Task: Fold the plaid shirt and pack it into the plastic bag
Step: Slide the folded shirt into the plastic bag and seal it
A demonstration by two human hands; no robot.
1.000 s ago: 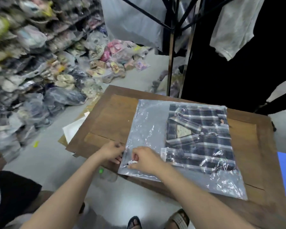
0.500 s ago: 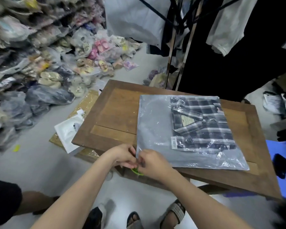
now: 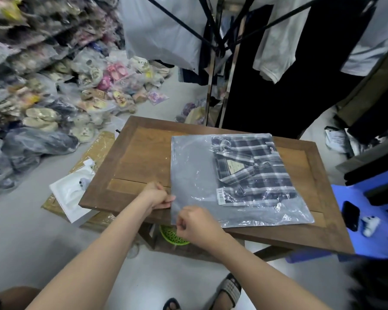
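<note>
Shirt (image 3: pixel 253 170) lies folded inside the plastic bag (image 3: pixel 195 175) on the table (image 3: pixel 141 153), far-right of my hands; left hand (image 3: pixel 158 195) and right hand (image 3: pixel 195 224) pinch its near-left open edge.

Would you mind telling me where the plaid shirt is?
In the head view, the plaid shirt lies folded inside the plastic bag, in its right half, on the wooden table.
</note>
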